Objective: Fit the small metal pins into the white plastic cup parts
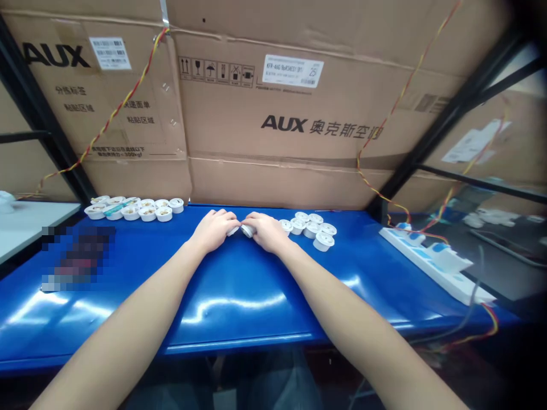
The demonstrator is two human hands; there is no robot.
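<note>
Near the back edge of the blue table, my left hand (215, 230) is closed around a small white round piece (233, 230), mostly hidden by the fingers. Just right of it, my right hand (264, 230) has its fingers wrapped on another white round piece (248, 230). The two hands are close together, fingertips nearly touching. Several white round pieces (311, 229) with flat tops lie to the right of my right hand. On the left, several white round cups (147, 213) stand in two rows, with small brass-coloured parts inside. A teal tool (122, 206) lies across them.
Large cardboard boxes (273, 154) stand behind the blue table (231, 307). A white power strip (436, 265) with plugs runs along the right side. A blurred, pixelated dark object (79, 256) lies at left. Twisted red-yellow wires (115, 111) hang in front of the cardboard.
</note>
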